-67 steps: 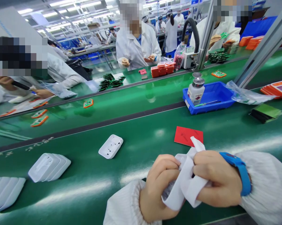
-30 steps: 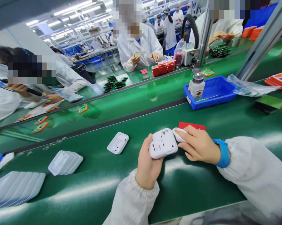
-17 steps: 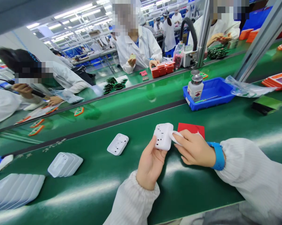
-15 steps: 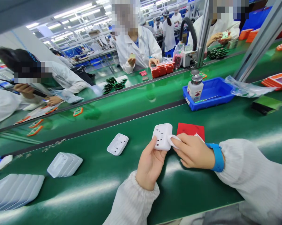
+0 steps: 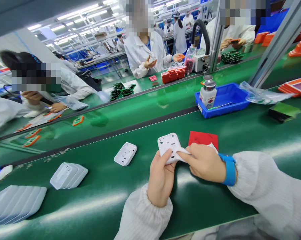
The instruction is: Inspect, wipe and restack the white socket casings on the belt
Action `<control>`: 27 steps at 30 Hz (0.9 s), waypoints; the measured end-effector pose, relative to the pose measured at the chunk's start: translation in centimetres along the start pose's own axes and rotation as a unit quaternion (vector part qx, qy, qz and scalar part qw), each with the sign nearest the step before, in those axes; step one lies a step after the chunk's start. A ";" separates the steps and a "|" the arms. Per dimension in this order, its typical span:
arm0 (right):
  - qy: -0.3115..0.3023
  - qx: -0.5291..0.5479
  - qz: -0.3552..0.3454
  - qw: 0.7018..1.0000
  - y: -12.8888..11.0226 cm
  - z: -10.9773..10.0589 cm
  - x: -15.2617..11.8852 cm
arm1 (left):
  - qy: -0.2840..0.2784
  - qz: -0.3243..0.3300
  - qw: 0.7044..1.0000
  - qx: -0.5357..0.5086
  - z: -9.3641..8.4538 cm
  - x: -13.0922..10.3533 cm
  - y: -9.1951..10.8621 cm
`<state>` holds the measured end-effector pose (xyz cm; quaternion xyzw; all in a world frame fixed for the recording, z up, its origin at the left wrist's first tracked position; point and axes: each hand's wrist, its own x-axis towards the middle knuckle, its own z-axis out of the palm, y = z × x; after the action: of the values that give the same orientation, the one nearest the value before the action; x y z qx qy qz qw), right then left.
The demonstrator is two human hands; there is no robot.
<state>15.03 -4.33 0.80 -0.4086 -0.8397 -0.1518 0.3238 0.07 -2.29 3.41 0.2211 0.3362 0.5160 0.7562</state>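
Note:
My left hand (image 5: 160, 176) is closed on a white plastic housing (image 5: 169, 142) with small slots and holes, its thumb over the near face. A white wiping cloth (image 5: 184, 154) is pinched in my right hand (image 5: 207, 162), and a forefinger presses it against the housing's right side. Under and behind the right hand lies a red sheet (image 5: 202, 137). A similar single white housing (image 5: 125, 154) rests on the green surface to the left. Farther left are a short stack of white housings (image 5: 68, 175) and a longer leaning row of them (image 5: 16, 205).
A blue tray (image 5: 230, 100) with a metal-topped bottle (image 5: 208, 91) stands beyond my hands. To its right are a plastic bag (image 5: 264, 94), a green-black pad (image 5: 284, 112) and orange frames (image 5: 295, 87). Green boards in orange frames (image 5: 78, 120) lie on the belt; co-workers sit across it.
The housing has shifted slightly left and tilted so more of its holed face shows. My right forefinger and the cloth have moved onto it. Framed boards on the belt have moved left.

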 end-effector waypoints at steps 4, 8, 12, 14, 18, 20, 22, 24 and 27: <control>-0.013 -0.016 0.083 0.996 1.9 0.0 -0.1 | -0.031 -0.009 0.999 0.038 0.0 -0.4 0.6; -0.013 0.050 0.121 0.991 2.9 0.0 -0.3 | -0.109 -0.015 0.985 0.130 -0.5 -0.5 1.3; 0.023 0.097 0.133 0.986 2.8 0.3 -0.6 | -0.084 0.073 0.962 0.250 -1.5 0.2 1.3; 0.038 0.103 0.132 0.985 2.6 0.2 -0.7 | -0.072 0.116 0.943 0.302 -2.0 0.7 1.1; 0.073 0.111 0.110 0.985 2.0 -0.3 -0.7 | -0.088 0.173 0.909 0.370 -2.4 1.4 0.9; 0.068 0.118 0.095 0.986 1.9 -0.5 -0.5 | -0.100 0.191 0.886 0.411 -2.4 1.5 0.8; 0.040 0.095 0.093 0.990 2.2 -0.7 -0.4 | -0.103 0.216 0.844 0.481 -2.4 1.5 0.9; 0.016 0.046 0.119 0.992 3.2 -0.7 -0.4 | -0.096 0.283 0.758 0.580 -2.5 1.7 1.6; 0.053 -0.018 0.187 0.981 6.2 -0.7 -0.7 | -0.062 0.393 0.582 0.709 -3.5 2.2 4.0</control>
<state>20.54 -1.28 0.82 -0.5560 -0.7271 -0.1253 0.3829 -4.51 1.18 3.10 0.8293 0.4275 0.3451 0.1015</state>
